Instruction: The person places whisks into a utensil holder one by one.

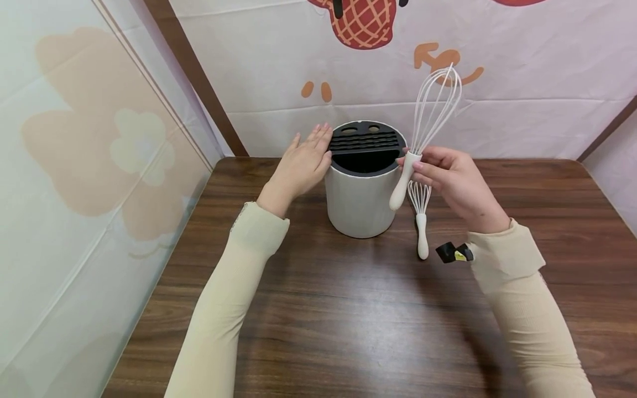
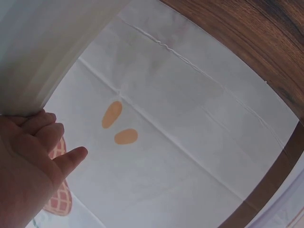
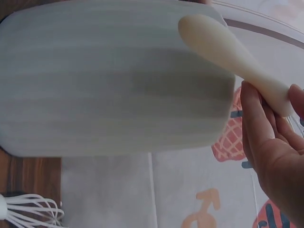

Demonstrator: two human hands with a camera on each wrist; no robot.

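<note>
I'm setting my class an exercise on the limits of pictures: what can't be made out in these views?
- Holder bottom, inside: head view, lost in darkness.
- Small whisk handle: right wrist view, mostly cut off by left edge.
- Big whisk wires: right wrist view, mostly beyond right edge.
- Left hand: left wrist view, partly cut off by left edge.

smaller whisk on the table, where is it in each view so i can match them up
Head: the smaller whisk lies on the table, right of centre, beside the container.
Left wrist: not in it.
Right wrist: bottom-left corner, cut off by the left edge.
Shared landmark: the container, upper left in left wrist, large across the upper right-wrist picture.
</note>
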